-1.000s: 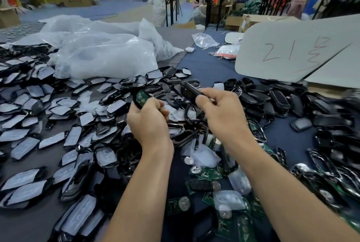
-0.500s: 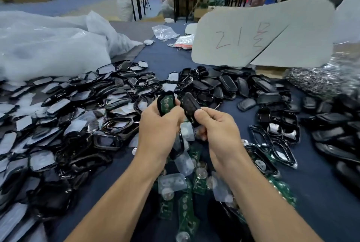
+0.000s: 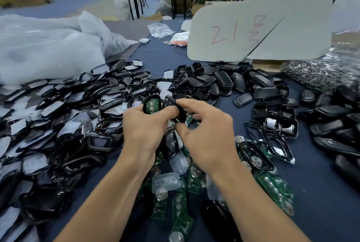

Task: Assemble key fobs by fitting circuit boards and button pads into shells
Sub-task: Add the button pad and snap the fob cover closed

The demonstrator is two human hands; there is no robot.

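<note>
- Left hand (image 3: 144, 130) grips a black shell half (image 3: 154, 97) w/ a green circuit board (image 3: 152, 105) seated inside, held above the desk (image 3: 321, 193).
- Right hand (image 3: 206, 136) pinches a black cover (image 3: 176, 112) between thumb & fingertips, just beside the shell half.
- Prob. best: line up edges all round, then squeeze evenly so clips catch.
- Counts: 2 parts in hands; approx. a dozen loose boards (image 3: 272, 185); at least 3 clear button pads (image 3: 166, 181); piled shells (image 3: 224, 80) too many to count.
</note>
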